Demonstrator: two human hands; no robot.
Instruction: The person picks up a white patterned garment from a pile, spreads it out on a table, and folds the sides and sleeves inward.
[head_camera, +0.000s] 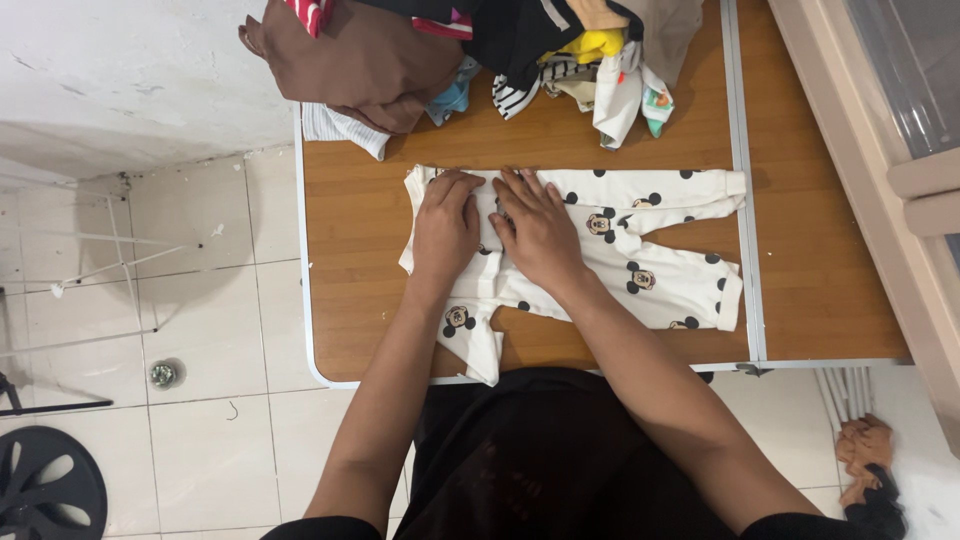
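Your left hand (445, 228) and right hand (540, 232) press flat, fingers spread and gripping nothing, on the white printed baby suit (640, 280) lying across the wooden table (350, 300). One sleeve overhangs the near edge. Beyond, bare wood separates it from the clothes pile (480, 50) at the far edge.

I see a cream-white baby romper (640, 262) spread flat across the wooden table, printed all over with black cartoon mouse heads and round-eared dots. Its body end lies to my left and its two legs stretch out to my right, parted in a narrow V, the far leg straight along the table and the near one angled toward the front edge, both ending in plain cuffs near the metal seam. One sleeve drapes toward me over the table's front rim. The chest part is hidden, so I cannot tell how it is folded.
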